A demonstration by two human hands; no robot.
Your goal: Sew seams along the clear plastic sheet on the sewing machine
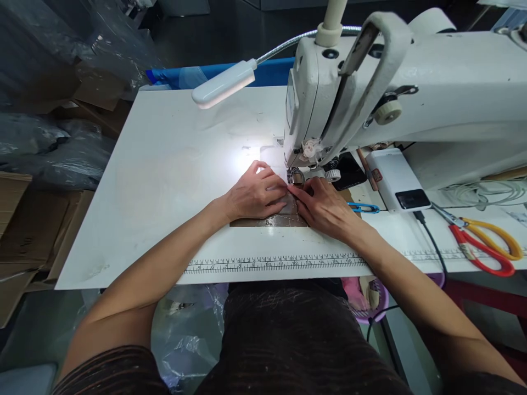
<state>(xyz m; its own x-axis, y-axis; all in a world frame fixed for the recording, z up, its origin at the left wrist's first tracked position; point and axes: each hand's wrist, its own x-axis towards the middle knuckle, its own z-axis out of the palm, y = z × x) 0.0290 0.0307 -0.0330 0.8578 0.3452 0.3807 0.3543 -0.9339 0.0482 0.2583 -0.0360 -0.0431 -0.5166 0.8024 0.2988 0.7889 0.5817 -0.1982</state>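
Note:
A pale, thin piece of fabric [269, 154] lies on the white table under the needle area of a sewing machine [307, 109]. My left hand [260, 193] rests on this piece, fingers spread and slightly bent, just left of the presser foot [295, 176]. Close in front of the foot, my right hand [323, 207] has its fingers curled together at the fabric's edge. Their exact grip is partly hidden. Beneath both hands shows a shiny brown sheet [267, 221]. The fingertips of the two hands nearly meet.
A lamp [224, 83] lights the work from above. To the right are blue thread snips [362, 208], a white power bank [397, 180], a dark phone [349, 171] and scissors [486, 241]. A printed ruler [267, 265] runs along the front edge. Cardboard boxes [37, 225] stand left.

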